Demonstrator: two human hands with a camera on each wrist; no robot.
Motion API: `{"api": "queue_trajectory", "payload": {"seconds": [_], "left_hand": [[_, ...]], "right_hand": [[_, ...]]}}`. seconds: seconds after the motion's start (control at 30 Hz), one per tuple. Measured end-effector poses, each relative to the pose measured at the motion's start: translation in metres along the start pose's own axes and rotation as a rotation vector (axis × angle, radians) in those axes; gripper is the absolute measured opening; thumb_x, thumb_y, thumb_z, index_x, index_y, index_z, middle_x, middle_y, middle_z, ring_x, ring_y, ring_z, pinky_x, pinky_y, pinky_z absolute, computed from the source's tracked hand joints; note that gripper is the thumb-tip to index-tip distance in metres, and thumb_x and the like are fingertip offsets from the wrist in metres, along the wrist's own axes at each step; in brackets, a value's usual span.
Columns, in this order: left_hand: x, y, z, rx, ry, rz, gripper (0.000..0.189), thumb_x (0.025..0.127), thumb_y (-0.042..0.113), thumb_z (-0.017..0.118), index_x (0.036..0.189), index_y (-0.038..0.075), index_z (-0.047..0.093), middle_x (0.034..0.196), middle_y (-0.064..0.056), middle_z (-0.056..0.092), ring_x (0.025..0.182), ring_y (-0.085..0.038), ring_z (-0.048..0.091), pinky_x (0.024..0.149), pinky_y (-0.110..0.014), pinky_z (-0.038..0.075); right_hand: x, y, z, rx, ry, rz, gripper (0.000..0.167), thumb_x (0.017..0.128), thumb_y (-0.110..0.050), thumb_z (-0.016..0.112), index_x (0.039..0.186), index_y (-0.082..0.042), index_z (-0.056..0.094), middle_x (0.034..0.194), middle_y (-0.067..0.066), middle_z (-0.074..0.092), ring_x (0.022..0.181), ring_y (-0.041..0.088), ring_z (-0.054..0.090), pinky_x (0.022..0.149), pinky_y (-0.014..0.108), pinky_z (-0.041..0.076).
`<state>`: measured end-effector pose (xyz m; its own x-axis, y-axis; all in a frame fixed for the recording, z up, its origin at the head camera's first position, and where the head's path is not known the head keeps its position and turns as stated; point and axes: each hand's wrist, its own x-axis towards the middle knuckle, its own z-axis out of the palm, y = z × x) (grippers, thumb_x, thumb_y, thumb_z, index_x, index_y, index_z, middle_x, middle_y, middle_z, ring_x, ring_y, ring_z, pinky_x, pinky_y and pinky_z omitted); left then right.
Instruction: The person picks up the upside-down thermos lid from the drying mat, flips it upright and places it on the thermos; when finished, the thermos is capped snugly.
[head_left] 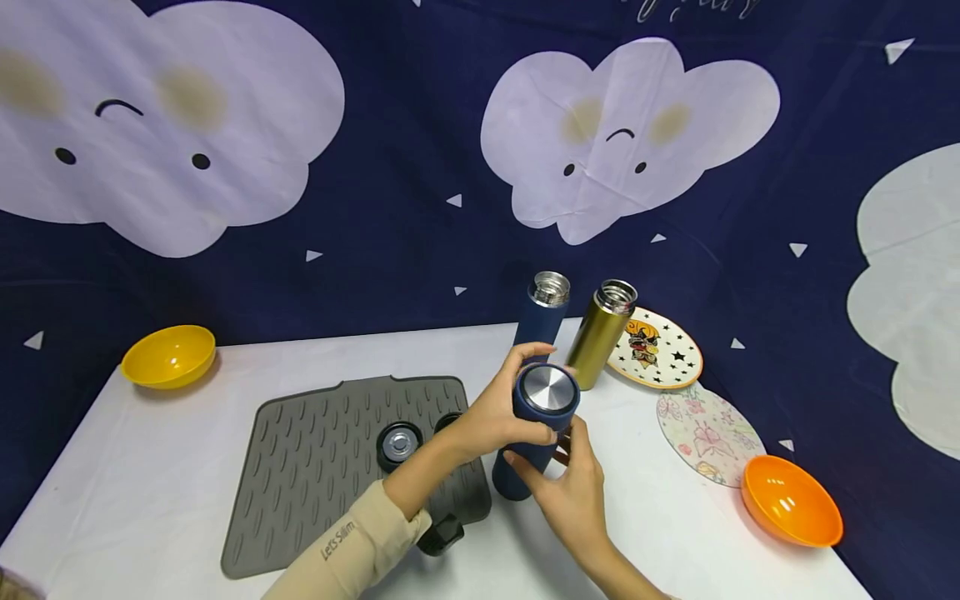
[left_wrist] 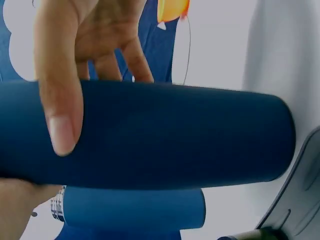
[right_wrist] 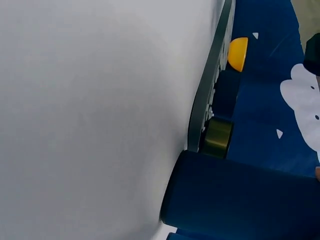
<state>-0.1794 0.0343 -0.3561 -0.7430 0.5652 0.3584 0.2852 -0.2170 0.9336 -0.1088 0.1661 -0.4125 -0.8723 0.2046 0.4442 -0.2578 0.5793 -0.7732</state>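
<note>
A navy blue insulated bottle [head_left: 517, 475] stands upright on the white table, its lid [head_left: 550, 388] with a round steel top in place. My left hand [head_left: 495, 408] grips the lid and upper end from the left. Lower down, my right hand [head_left: 573, 492] holds the body, its thumb in front. In the left wrist view, the right thumb [left_wrist: 61, 105] lies across the navy bottle [left_wrist: 175, 135]. Behind it stand an uncapped navy bottle [head_left: 542, 312] and an uncapped gold bottle [head_left: 602, 333].
Two bottle lids lie on a grey drying mat [head_left: 315, 467]: one shows whole [head_left: 399, 446], the other [head_left: 447, 421] is partly hidden. Nearby are a yellow bowl [head_left: 171, 358], a star-patterned plate [head_left: 667, 354], a floral round mat [head_left: 708, 442] and an orange bowl [head_left: 791, 500].
</note>
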Motion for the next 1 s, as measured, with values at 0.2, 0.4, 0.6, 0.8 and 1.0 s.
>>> {"api": "queue_trajectory", "payload": {"seconds": [0.2,0.4,0.6,0.8,1.0], "left_hand": [[-0.0030,-0.0014,0.0030,0.152,0.138,0.011,0.090,0.070,0.018,0.088,0.142,0.013,0.034,0.135,-0.007,0.047,0.123,-0.018,0.046,0.108,-0.043,0.038],[-0.0047,-0.0027,-0.0014,0.031,0.049,0.078,0.076,0.075,0.016,0.066,0.144,0.007,0.034,0.134,-0.019,0.054,0.124,-0.023,0.048,0.113,-0.050,0.028],[-0.0039,-0.0014,0.0048,0.168,0.132,-0.043,0.077,0.072,0.027,0.086,0.134,0.015,0.041,0.125,-0.006,0.057,0.110,-0.015,0.058,0.100,-0.039,0.045],[-0.0008,-0.0039,-0.0016,-0.028,0.004,0.014,0.071,0.072,0.007,0.071,0.132,0.004,0.035,0.136,-0.021,0.054,0.117,-0.022,0.058,0.103,-0.037,0.046],[-0.0027,-0.0019,-0.0025,0.103,0.004,0.015,0.077,0.073,0.020,0.077,0.141,0.010,0.043,0.148,-0.008,0.038,0.134,-0.023,0.039,0.114,-0.050,0.028]], "right_hand": [[0.0012,0.0001,0.0000,0.015,0.009,-0.007,0.073,0.068,-0.011,0.091,0.131,-0.007,0.052,0.122,0.005,0.065,0.107,0.019,0.065,0.083,0.042,0.058],[0.0009,-0.0018,-0.0001,0.019,-0.004,0.040,0.073,0.070,-0.016,0.090,0.131,-0.011,0.051,0.121,0.006,0.065,0.108,0.020,0.064,0.086,0.042,0.056],[0.0011,-0.0025,0.0004,0.028,-0.011,0.010,0.070,0.073,-0.010,0.088,0.132,-0.008,0.051,0.125,0.007,0.064,0.110,0.022,0.064,0.086,0.044,0.057],[-0.0008,-0.0051,0.0003,0.027,-0.014,0.029,0.069,0.073,-0.017,0.089,0.131,-0.012,0.051,0.124,0.005,0.064,0.110,0.022,0.063,0.088,0.043,0.056],[0.0006,-0.0027,-0.0007,0.033,-0.014,0.027,0.072,0.071,-0.013,0.090,0.131,-0.009,0.051,0.121,0.006,0.065,0.109,0.019,0.063,0.087,0.043,0.056]]}}
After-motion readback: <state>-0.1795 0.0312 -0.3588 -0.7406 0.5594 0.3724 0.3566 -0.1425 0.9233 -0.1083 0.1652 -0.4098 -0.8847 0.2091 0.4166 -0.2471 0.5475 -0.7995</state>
